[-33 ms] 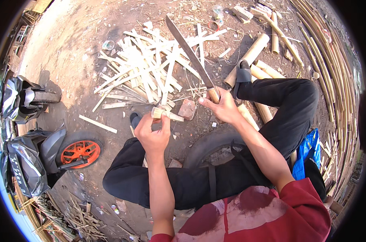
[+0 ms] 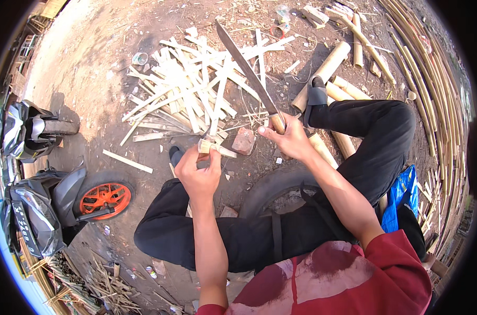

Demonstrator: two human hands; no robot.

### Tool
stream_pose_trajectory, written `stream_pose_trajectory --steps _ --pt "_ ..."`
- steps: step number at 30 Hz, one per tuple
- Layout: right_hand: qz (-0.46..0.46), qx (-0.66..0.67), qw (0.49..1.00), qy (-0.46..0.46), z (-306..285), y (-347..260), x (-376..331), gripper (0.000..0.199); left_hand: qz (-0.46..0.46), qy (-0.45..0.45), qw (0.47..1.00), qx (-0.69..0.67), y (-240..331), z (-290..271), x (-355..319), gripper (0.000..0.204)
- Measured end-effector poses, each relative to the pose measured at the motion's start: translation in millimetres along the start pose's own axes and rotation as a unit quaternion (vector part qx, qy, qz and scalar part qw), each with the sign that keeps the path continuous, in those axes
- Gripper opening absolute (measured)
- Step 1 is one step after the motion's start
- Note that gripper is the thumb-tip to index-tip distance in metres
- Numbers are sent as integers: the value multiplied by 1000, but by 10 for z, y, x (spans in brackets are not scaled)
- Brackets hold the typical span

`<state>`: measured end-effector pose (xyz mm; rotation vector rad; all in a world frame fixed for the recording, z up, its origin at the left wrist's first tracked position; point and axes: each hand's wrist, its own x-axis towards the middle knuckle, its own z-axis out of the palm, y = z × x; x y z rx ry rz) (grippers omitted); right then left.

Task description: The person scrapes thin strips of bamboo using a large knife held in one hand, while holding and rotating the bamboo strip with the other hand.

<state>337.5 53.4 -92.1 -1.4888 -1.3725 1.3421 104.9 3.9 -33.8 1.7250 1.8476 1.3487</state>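
My left hand point(image 2: 199, 176) pinches a short, pale piece of split bamboo point(image 2: 225, 151) between thumb and fingers. One end of it points right, toward a reddish brick chunk point(image 2: 244, 141) on the ground. In my right hand point(image 2: 292, 139) is a machete point(image 2: 249, 74), held by its wooden handle. Its long dark blade slants up and to the left, apart from the bamboo piece. Beyond both hands lies a heap of split bamboo strips point(image 2: 165, 100), the blade passing over its right side in view.
An old tyre point(image 2: 262, 189) lies between my legs. Thick bamboo poles point(image 2: 330, 63) rest near my right foot, with long poles point(image 2: 425, 94) along the right edge. Two motorbikes stand at left, one with an orange wheel point(image 2: 106, 198). A blue plastic sheet point(image 2: 401, 202) is beside my right thigh.
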Motion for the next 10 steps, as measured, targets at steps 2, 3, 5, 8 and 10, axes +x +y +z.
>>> stream_pose_trajectory --steps 2,3,5,8,10 --pt "0 -38 999 5 -26 33 -14 37 0 -10 1000 21 -21 3 -2 7" --pt "13 -51 999 6 -41 31 -36 38 11 0 999 35 -11 -17 -8 7" --pt "39 -64 997 -4 -87 69 -14 54 20 36 998 54 81 -70 77 5" --pt "33 -44 998 -2 -102 84 52 51 -3 50 997 65 83 -98 155 5" --pt "61 -34 998 -8 -135 118 70 47 11 13 998 57 13 27 121 10"
